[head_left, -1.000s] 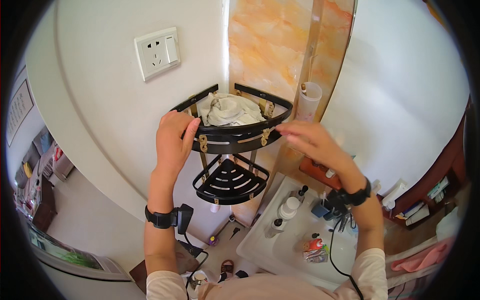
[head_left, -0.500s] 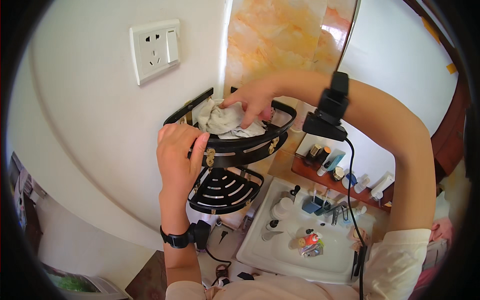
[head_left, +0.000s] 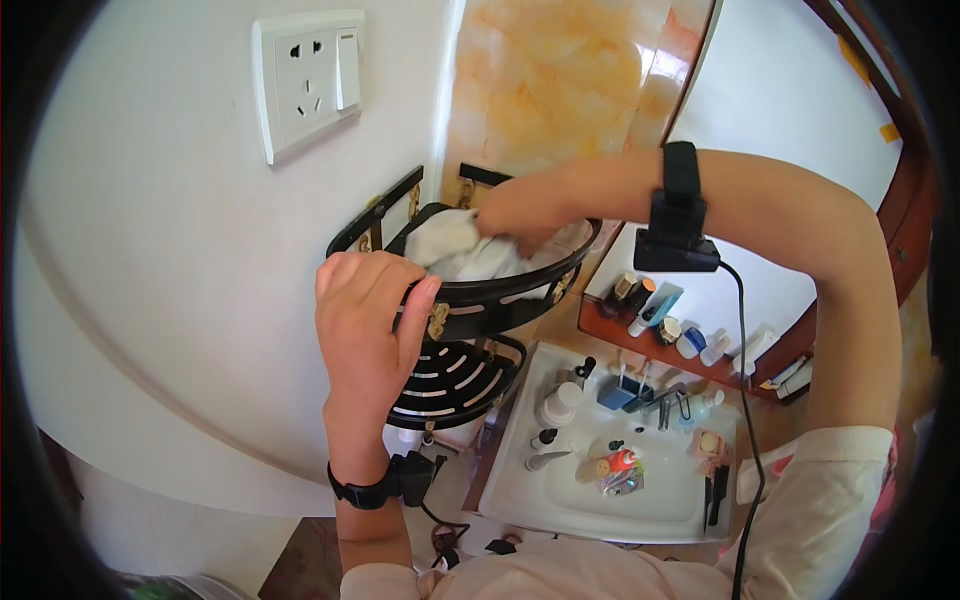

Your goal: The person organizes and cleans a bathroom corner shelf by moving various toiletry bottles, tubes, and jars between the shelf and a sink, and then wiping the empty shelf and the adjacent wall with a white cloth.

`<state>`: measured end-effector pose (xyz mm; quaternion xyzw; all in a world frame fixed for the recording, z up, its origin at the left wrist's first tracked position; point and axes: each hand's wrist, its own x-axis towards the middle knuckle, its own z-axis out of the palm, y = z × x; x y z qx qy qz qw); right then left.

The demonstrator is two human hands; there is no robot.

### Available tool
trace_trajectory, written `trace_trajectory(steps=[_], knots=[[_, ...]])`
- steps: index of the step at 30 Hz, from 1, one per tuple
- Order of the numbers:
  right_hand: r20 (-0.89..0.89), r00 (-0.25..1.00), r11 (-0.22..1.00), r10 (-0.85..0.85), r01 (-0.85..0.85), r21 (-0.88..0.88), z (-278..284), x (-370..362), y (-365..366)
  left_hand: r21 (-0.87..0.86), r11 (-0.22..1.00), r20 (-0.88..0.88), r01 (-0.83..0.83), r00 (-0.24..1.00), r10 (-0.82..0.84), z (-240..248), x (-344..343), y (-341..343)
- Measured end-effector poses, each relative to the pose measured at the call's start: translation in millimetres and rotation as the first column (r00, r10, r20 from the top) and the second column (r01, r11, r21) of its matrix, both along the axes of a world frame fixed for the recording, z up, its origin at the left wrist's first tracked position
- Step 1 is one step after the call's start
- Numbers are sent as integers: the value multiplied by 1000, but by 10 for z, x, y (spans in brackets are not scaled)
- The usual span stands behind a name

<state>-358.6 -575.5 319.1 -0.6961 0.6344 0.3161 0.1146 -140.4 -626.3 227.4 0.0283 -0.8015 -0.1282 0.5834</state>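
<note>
A black two-tier corner shelf [head_left: 500,295] with gold-coloured ornaments is fixed where the white wall meets the marbled tiles. My left hand [head_left: 368,325] is closed over the left front of the upper tier's rim, its thumb pointing up along the outside. Inside that tier, my right hand [head_left: 525,212] reaches in from the right and grips a crumpled white cloth [head_left: 445,243]. Motion blurs the hand and cloth, and the fingertips are partly hidden. Below, the slotted lower tier [head_left: 455,380] shows partly behind my left hand.
A white socket plate [head_left: 307,85] with a switch is on the left wall. Below right, a white washbasin [head_left: 640,505] holds bottles, a cup holder and a tap. A brown ledge [head_left: 620,340] with several cosmetics runs under a mirror [head_left: 790,100]. A black cable [head_left: 742,400] hangs from my right wrist band.
My right hand has shifted slightly right and turned, dragging the cloth, its fingers now deeper in the tier. My left hand stays on the rim. The view has shifted a little.
</note>
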Motion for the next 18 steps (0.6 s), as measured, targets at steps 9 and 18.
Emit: trace_trajectory(steps=[9,18], knots=[[397,897,977,-195,215,-6,24,122,75,-1,1000,-10,-12,1000,12,-1,-11,7],[29,977,976,-213,211,53,67,-26,173,-19,1000,1,1,1000,-1,15,-27,15]])
